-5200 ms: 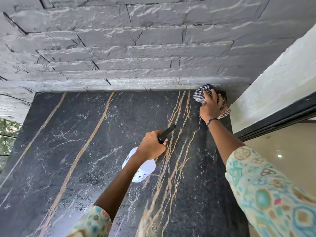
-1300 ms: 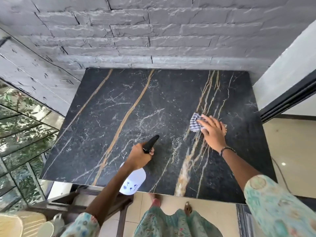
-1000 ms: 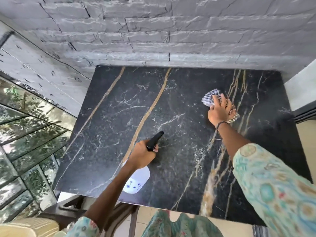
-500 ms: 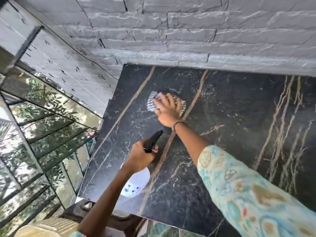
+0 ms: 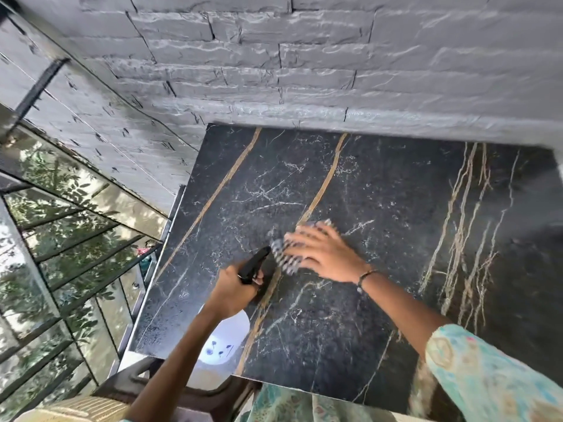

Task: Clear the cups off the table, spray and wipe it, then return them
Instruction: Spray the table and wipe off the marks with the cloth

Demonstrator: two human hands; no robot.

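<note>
Checked cloth [image 5: 285, 259] lies mid-left on the black marble table [image 5: 380, 208], pinned flat under the right hand [image 5: 323, 254], fingers spread; motion blur, so the cloth's edges are unclear. Left hand [image 5: 233, 292] is wrapped round the black trigger head of a white spray bottle [image 5: 224, 341], held near the table's front-left edge, just beside the cloth. Grey stone wall [image 5: 304, 71] runs behind

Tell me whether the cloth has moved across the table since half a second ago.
Yes. The cloth under the right hand came from near the brick wall toward the table's near edge.
</note>
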